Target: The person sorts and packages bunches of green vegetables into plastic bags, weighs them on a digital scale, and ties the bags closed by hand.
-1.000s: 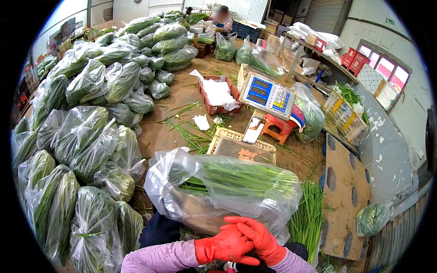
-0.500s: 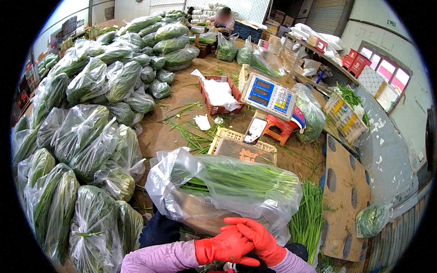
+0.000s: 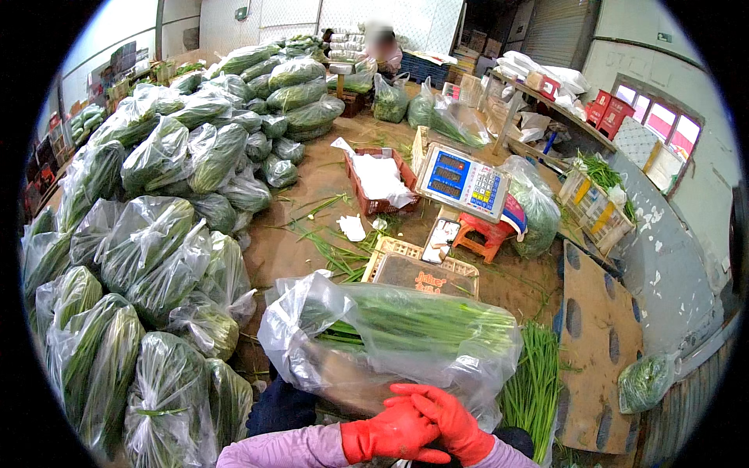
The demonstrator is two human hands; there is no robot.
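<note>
Pressing together at the near edge of the clear bag of green stalks (image 3: 406, 331), the left hand (image 3: 394, 431) and right hand (image 3: 446, 421) are overlapping, fingers closed, seemingly gathering plastic.

The scene is evenly and brightly lit, with daylight coming through the windows (image 3: 659, 125) at upper right and no hard shadows on the earthen floor (image 3: 312, 187). White glare streaks run over the clear plastic bag of green stalks (image 3: 406, 331) near the bottom and over the stacked bags of greens (image 3: 156, 234) at left (their creases catch most of it). The fisheye lens bends straight edges near the rim, and black corners frame a round picture. The centre is sharp; the far end of the room is softer, and a distant person's face is blurred.
</note>
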